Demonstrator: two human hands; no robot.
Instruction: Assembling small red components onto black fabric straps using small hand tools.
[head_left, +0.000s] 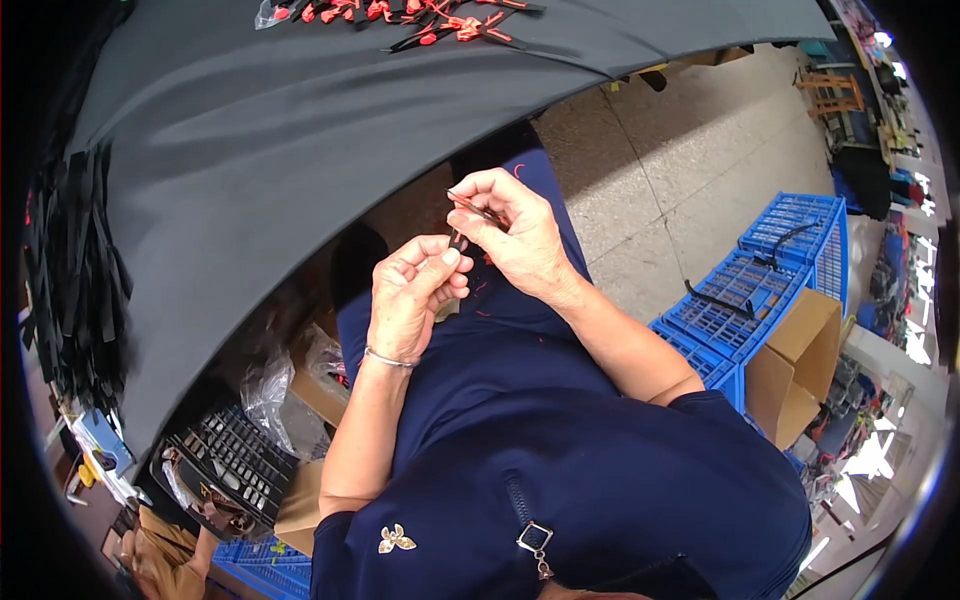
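Observation:
Above my lap, my left hand pinches a small black strip with a bit of red on it between thumb and forefinger. My right hand is close above it, its thumb and fingers closed on a thin dark piece with red along it. Whether the two pieces are joined I cannot tell, since the fingers cover most of them. Loose red thread bits lie on the dark blue cloth over my lap.
A black-covered table spans the left and front, with black-and-red strips at its far side and a bundle of black strips at its left edge. Blue crates and a cardboard box stand right; a black basket sits lower left, near another person.

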